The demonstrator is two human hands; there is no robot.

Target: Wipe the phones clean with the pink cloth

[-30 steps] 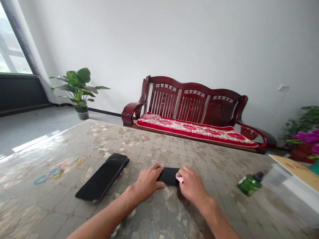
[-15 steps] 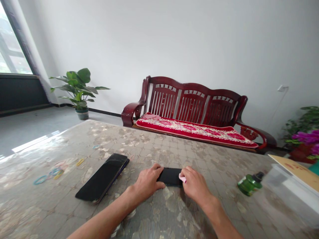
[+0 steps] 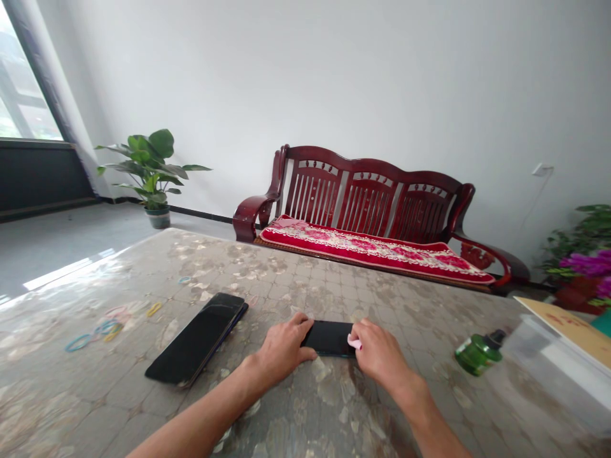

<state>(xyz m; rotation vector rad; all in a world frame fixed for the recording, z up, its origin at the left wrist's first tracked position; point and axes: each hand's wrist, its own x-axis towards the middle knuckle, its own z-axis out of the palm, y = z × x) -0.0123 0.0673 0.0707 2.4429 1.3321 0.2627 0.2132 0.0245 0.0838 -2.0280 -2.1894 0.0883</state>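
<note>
A small black phone (image 3: 329,338) lies flat on the patterned table (image 3: 305,407). My left hand (image 3: 281,350) grips its left end, fingers curled over the edge. My right hand (image 3: 379,353) is closed on a small pink pad (image 3: 354,343), pressed against the phone's right part. A larger black phone (image 3: 198,338) rests on the table to the left, untouched.
Several coloured rubber bands (image 3: 107,327) lie at the left. A green bottle (image 3: 477,353) lies on its side at the right, beside a clear plastic box (image 3: 554,375) and a cardboard sheet (image 3: 573,327). Beyond the table stand a red wooden bench (image 3: 372,216) and potted plants (image 3: 150,175).
My right hand has slid a little to the right across the small phone with the pink pad, uncovering more of the screen. My left hand has stayed put.
</note>
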